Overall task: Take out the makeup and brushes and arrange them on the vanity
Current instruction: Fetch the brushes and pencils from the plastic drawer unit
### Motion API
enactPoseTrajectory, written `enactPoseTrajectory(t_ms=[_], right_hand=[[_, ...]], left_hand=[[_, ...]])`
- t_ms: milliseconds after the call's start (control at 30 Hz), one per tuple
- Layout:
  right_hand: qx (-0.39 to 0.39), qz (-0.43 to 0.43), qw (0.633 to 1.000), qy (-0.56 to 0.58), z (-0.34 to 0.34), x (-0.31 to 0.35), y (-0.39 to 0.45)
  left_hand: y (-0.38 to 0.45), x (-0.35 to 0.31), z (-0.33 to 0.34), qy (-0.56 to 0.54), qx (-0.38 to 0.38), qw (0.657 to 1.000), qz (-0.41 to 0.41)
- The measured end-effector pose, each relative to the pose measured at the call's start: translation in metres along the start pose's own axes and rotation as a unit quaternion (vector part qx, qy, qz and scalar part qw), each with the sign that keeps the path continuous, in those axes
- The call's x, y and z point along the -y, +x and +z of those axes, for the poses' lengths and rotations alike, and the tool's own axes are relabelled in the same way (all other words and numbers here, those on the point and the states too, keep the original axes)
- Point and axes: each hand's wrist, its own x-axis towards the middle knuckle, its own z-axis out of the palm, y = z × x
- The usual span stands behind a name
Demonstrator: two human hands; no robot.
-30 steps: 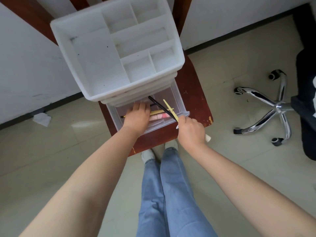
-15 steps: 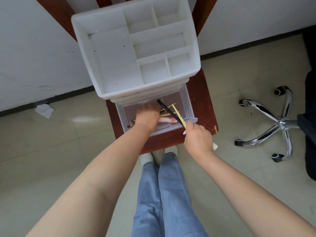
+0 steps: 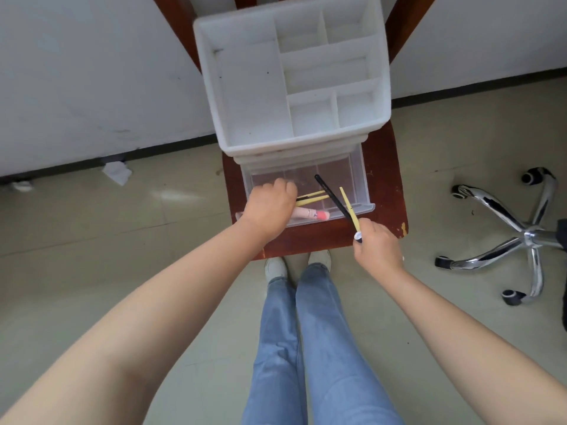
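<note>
A white organiser (image 3: 251, 96) with empty top compartments stands on a red-brown wooden stool (image 3: 383, 179). Its clear bottom drawer (image 3: 359, 179) is pulled out. My left hand (image 3: 270, 204) is inside the drawer, fingers curled round yellow-handled brushes (image 3: 313, 196). A pink makeup tube (image 3: 310, 214) lies in the drawer just below that hand. My right hand (image 3: 376, 243) is at the drawer's front right corner and grips a black brush (image 3: 333, 197) and a yellow brush (image 3: 348, 207), whose handles point up over the drawer.
A chrome five-star chair base (image 3: 527, 237) with castors stands on the floor at the right. Crumpled white paper (image 3: 116, 173) lies by the wall at the left. My legs in jeans (image 3: 306, 348) stand in front of the stool.
My left hand has closed on the yellow brushes in the drawer and shifted slightly left, uncovering the pink tube. My right hand holds its two brushes in much the same place.
</note>
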Motion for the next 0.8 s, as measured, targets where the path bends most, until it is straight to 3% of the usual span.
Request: enactPoseTrajectory(t_ms=[300, 533, 800], right_hand=[[0.049, -0.021, 0.998, 0.044, 0.010, 0.027, 0.013], [0.024, -0.102, 0.994, 0.019, -0.010, 0.059, 0.045], [0.036, -0.193, 0.969, -0.153, -0.037, 0.078, 0.099]], left_hand=[[-0.042, 0.032, 0.009, -0.113, 0.027, 0.988, -0.098], [-0.066, 0.041, 0.003, -0.222, -0.014, 0.962, -0.156], [-0.074, 0.055, -0.006, -0.222, -0.026, 0.956, -0.191]])
